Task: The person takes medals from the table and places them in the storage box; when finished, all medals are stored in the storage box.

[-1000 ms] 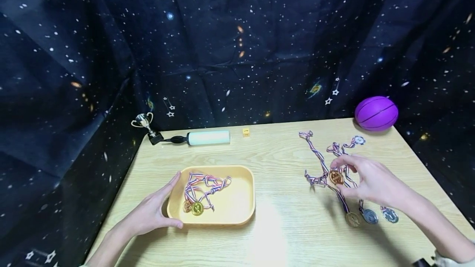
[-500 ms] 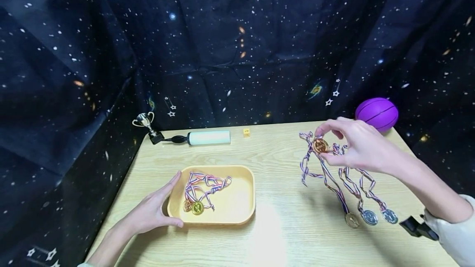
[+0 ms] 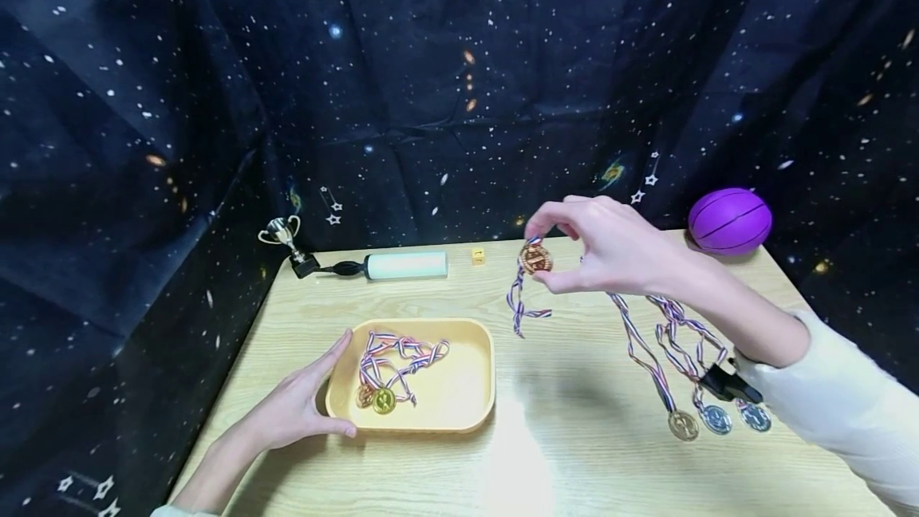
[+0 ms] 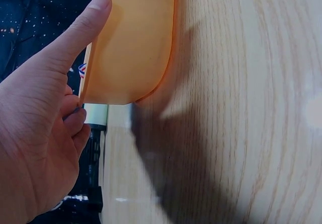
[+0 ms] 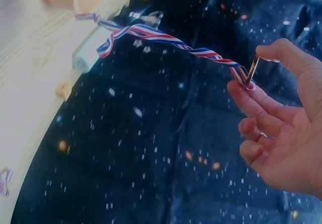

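My right hand (image 3: 599, 242) pinches a bronze-coloured medal (image 3: 535, 258) between thumb and fingers, raised above the table. Its striped ribbon (image 3: 518, 305) dangles below; the right wrist view shows the ribbon (image 5: 186, 48) twisted, and the medal edge-on. At the left, my left hand (image 3: 297, 405) grips the end of a shallow yellow plastic bin (image 3: 459, 327), thumb at the near side and fingers toward the far side. Inside that bin lie a gold medal (image 3: 384, 400), a bronze one (image 3: 364, 396) partly behind it, and tangled ribbons (image 3: 402, 353).
On the right lie a gold-toned medal (image 3: 683, 425) and two silver medals (image 3: 715, 419) with ribbons, partly covered by my right arm. A purple ball (image 3: 730, 221) sits at the back right corner. Along the back are a small trophy (image 3: 283, 242), a pump (image 3: 405, 265) and a yellow cube (image 3: 478, 256).
My right hand has lifted the bronze medal from the ribbons on the right and carried it leftward, its ribbon trailing. The left hand and the bin have stayed put.
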### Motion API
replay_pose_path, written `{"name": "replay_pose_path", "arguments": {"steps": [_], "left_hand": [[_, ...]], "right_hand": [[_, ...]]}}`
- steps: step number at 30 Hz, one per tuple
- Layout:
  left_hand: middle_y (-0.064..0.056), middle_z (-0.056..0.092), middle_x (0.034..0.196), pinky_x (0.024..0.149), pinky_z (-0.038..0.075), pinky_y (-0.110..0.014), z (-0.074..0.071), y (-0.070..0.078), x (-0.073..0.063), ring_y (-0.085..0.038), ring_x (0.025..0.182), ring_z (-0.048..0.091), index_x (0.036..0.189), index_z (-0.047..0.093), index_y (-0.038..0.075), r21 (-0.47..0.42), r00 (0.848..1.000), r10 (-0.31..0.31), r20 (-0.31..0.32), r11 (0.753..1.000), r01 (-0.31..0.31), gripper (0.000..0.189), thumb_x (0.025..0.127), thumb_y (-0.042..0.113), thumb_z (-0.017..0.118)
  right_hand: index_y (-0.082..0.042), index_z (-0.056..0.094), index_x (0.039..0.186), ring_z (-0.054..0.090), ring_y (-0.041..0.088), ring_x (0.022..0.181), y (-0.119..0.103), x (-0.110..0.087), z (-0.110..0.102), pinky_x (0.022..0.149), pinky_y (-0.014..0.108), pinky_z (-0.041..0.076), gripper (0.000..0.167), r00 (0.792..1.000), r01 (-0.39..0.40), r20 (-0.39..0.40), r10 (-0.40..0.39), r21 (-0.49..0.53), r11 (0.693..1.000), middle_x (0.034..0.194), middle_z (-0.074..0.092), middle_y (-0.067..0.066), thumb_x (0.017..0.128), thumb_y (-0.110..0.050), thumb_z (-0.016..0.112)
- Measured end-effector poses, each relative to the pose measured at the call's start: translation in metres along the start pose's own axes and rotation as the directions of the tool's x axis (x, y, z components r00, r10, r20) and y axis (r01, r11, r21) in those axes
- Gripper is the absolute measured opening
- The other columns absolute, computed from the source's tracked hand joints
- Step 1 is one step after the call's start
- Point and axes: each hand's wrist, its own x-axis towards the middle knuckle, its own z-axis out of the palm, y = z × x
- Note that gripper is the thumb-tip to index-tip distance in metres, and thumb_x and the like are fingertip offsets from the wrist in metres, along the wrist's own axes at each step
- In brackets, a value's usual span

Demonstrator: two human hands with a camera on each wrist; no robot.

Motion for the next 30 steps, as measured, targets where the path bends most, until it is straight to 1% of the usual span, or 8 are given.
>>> {"name": "replay_pose_path", "arguments": {"steps": [2, 4, 10, 14, 19, 21, 28, 30], "left_hand": [[-0.017, 0.028, 0.172, 0.121, 0.034, -0.060, 0.000, 0.000, 0.000, -0.042, 0.151, 0.038, 0.171, 0.019, 0.010, 0.004, 1.000, 0.003, -0.003, 1.000, -0.003, 0.139, 0.066, 0.057, 0.096], [-0.017, 0.028, 0.172, 0.121, 0.034, -0.059, 0.000, 0.000, 0.000, -0.041, 0.151, 0.038, 0.171, 0.018, 0.010, 0.007, 1.000, 0.000, -0.003, 1.000, 0.000, 0.140, 0.066, 0.057, 0.097], [-0.017, 0.028, 0.172, 0.122, 0.034, -0.059, 0.000, -0.001, 0.000, -0.041, 0.151, 0.037, 0.171, 0.018, 0.011, 0.001, 1.000, -0.009, 0.000, 1.000, 0.009, 0.141, 0.065, 0.057, 0.097], [-0.017, 0.027, 0.172, 0.122, 0.033, -0.058, 0.000, 0.000, 0.000, -0.040, 0.152, 0.037, 0.171, 0.018, 0.011, -0.004, 1.000, -0.013, 0.004, 1.000, 0.013, 0.141, 0.065, 0.057, 0.097], [-0.018, 0.027, 0.172, 0.122, 0.034, -0.059, -0.001, 0.000, 0.000, -0.041, 0.152, 0.037, 0.171, 0.017, 0.011, -0.004, 1.000, -0.017, 0.004, 1.000, 0.017, 0.141, 0.065, 0.056, 0.098], [-0.018, 0.027, 0.172, 0.122, 0.034, -0.059, -0.001, 0.000, -0.001, -0.041, 0.151, 0.037, 0.171, 0.017, 0.011, -0.003, 1.000, -0.018, 0.004, 1.000, 0.018, 0.140, 0.065, 0.056, 0.098], [-0.016, 0.027, 0.172, 0.121, 0.034, -0.059, 0.000, 0.000, 0.000, -0.041, 0.151, 0.038, 0.171, 0.018, 0.012, 0.003, 1.000, -0.005, -0.006, 1.000, 0.005, 0.140, 0.065, 0.056, 0.097], [-0.018, 0.028, 0.172, 0.120, 0.035, -0.060, 0.000, -0.001, 0.000, -0.042, 0.150, 0.039, 0.171, 0.018, 0.011, 0.008, 1.000, 0.005, -0.010, 1.000, -0.005, 0.140, 0.065, 0.056, 0.097]], "right_hand": [[-0.021, 0.075, 0.113, 0.048, 0.015, 0.074, -0.005, 0.008, 0.007, 0.061, 0.033, 0.039, 0.037, 1.000, 0.017, 0.013, -0.017, 0.033, 0.999, 0.080, 0.056, -0.005, 0.080, -0.031, 0.089], [-0.021, 0.075, 0.114, 0.050, 0.015, 0.076, -0.010, 0.015, 0.015, 0.063, 0.033, 0.042, 0.039, 0.999, 0.021, 0.030, -0.023, 0.063, 0.998, 0.084, 0.060, -0.006, 0.079, -0.032, 0.090], [-0.020, 0.075, 0.115, 0.055, 0.018, 0.084, -0.024, 0.036, 0.043, 0.070, 0.036, 0.047, 0.040, 0.995, -0.008, 0.098, -0.005, 0.130, 0.991, 0.096, 0.069, -0.009, 0.080, -0.035, 0.089], [-0.019, 0.075, 0.116, 0.060, 0.019, 0.094, -0.029, 0.049, 0.066, 0.081, 0.038, 0.053, 0.040, 0.989, -0.006, 0.146, -0.013, 0.129, 0.992, 0.106, 0.074, -0.009, 0.082, -0.036, 0.088], [-0.016, 0.075, 0.118, 0.066, 0.017, 0.107, -0.029, 0.061, 0.099, 0.094, 0.040, 0.056, 0.042, 0.982, 0.030, 0.181, -0.045, 0.086, 0.996, 0.110, 0.076, -0.007, 0.083, -0.037, 0.087], [-0.015, 0.075, 0.119, 0.067, 0.016, 0.106, -0.027, 0.064, 0.112, 0.092, 0.039, 0.057, 0.043, 0.981, 0.036, 0.189, -0.048, 0.067, 0.997, 0.110, 0.077, -0.006, 0.083, -0.037, 0.087], [-0.016, 0.075, 0.119, 0.065, 0.014, 0.093, -0.025, 0.075, 0.146, 0.069, 0.033, 0.056, 0.045, 0.983, 0.042, 0.177, -0.046, 0.029, 0.999, 0.110, 0.077, -0.005, 0.082, -0.038, 0.088], [-0.015, 0.075, 0.119, 0.065, 0.015, 0.092, -0.028, 0.077, 0.156, 0.067, 0.031, 0.056, 0.046, 0.980, 0.059, 0.187, -0.063, 0.024, 0.998, 0.112, 0.077, -0.004, 0.083, -0.039, 0.088]]}}
